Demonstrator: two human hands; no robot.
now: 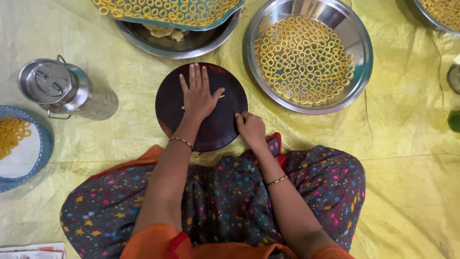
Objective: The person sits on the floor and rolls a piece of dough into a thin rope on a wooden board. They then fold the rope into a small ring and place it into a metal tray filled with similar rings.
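**Dough strip under a flat palm**

A thin yellow dough strip (218,97) lay across the round dark board (225,122), long axis left to right, mostly hidden beneath the flat, open left hand (197,96). The right hand (249,127), fingers curled, gripped the board's edge. A steel bowl of dough rings (309,57) sat just beside.

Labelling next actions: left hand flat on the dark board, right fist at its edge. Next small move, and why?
Probably roll the left hand forward along the round board: its palm lies flat over a thin dough strip that pokes out beside the thumb, while the right hand steadies the rim.
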